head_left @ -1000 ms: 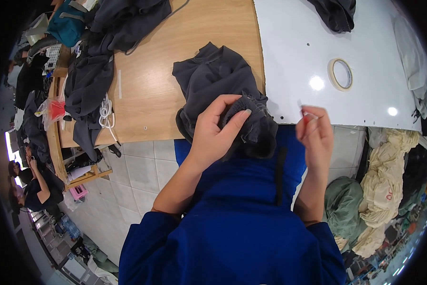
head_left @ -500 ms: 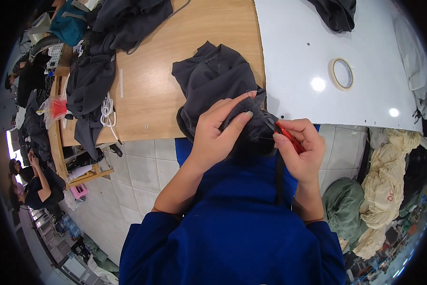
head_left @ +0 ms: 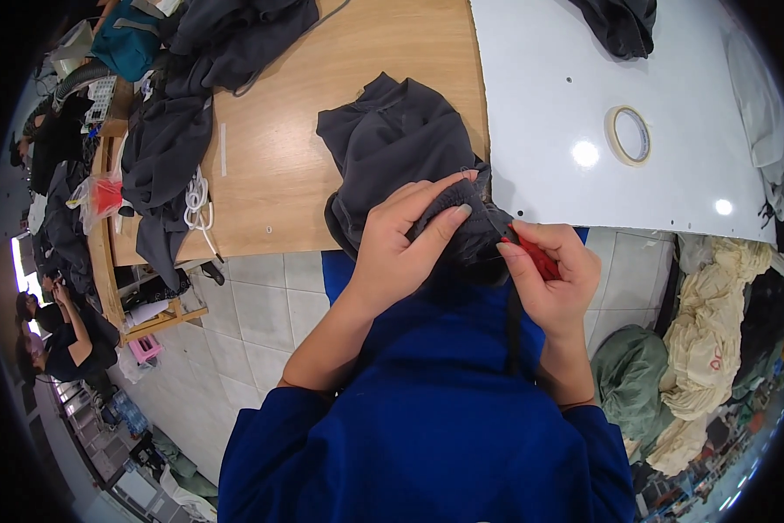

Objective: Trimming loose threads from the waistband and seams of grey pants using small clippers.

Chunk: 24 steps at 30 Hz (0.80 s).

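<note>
A dark grey garment (head_left: 400, 131) lies bunched at the front edge of the wooden table, part of it hanging over the edge. My left hand (head_left: 400, 244) pinches a gathered edge of it between thumb and fingers, and loose thread shows by the index fingertip. In my right hand (head_left: 556, 279) is a pair of red-handled thread snips (head_left: 543, 260), gripped between thumb and fingers. The snips' tip lies against the cloth just right of my left hand; the blades are mostly hidden.
A white tabletop (head_left: 540, 105) adjoins on the right, with a tape roll (head_left: 628, 136) and a dark cloth (head_left: 620, 26). More dark garments (head_left: 169, 144) and a white cord (head_left: 198, 209) lie left. Cream fabric (head_left: 705, 327) is heaped lower right. Another person (head_left: 74, 340) is far left.
My right thumb and fingers have shifted slightly on the snips, and the tip now sits closer against the cloth. My left hand keeps its hold, moved barely to the right.
</note>
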Tool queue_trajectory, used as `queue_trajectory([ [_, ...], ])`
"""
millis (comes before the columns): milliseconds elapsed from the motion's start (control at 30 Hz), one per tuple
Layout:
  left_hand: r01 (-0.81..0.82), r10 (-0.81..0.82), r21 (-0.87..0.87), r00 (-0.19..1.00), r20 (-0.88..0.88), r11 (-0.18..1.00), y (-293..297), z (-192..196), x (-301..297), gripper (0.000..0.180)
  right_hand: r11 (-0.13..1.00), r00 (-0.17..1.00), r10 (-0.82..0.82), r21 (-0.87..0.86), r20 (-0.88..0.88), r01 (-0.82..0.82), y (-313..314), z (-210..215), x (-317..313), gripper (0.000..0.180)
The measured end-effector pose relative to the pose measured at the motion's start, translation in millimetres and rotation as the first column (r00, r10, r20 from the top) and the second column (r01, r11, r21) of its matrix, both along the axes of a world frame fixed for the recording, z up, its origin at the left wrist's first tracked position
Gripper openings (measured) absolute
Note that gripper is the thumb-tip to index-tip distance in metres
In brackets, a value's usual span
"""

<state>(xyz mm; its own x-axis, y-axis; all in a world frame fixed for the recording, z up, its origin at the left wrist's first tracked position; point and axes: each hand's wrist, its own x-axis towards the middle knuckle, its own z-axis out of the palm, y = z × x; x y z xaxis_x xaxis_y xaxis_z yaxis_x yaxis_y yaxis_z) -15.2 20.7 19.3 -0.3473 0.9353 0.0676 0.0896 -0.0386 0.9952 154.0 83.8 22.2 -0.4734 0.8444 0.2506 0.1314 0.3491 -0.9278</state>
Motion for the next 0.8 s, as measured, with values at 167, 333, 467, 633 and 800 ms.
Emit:
queue_trajectory([
  [167,0.001,-0.001,0.012,1.000,0.009,1.000,0,0,-1,0.028,0.996,0.997,0.075,-0.049,0.010,-0.074,-2,3,5,0.020],
  [333,0.019,-0.019,-0.004,1.000,-0.012,1.000,0,1,-1,0.028,0.987,0.998,-0.003,-0.161,-0.062,-0.007,-4,2,-1,0.023],
  [467,0.038,-0.039,-0.025,0.998,-0.042,0.999,-1,2,-2,0.028,0.991,0.997,0.004,-0.137,-0.072,-0.014,-3,1,-2,0.023],
  [633,0.042,-0.042,0.004,0.999,-0.025,0.999,-1,1,-2,0.028,0.997,0.998,-0.007,-0.083,-0.059,0.002,-3,0,-4,0.024],
  [800,0.045,-0.045,-0.004,0.999,-0.012,0.999,0,2,0,0.028,1.000,0.996,-0.021,0.001,-0.090,0.021,-4,-3,-6,0.025],
])
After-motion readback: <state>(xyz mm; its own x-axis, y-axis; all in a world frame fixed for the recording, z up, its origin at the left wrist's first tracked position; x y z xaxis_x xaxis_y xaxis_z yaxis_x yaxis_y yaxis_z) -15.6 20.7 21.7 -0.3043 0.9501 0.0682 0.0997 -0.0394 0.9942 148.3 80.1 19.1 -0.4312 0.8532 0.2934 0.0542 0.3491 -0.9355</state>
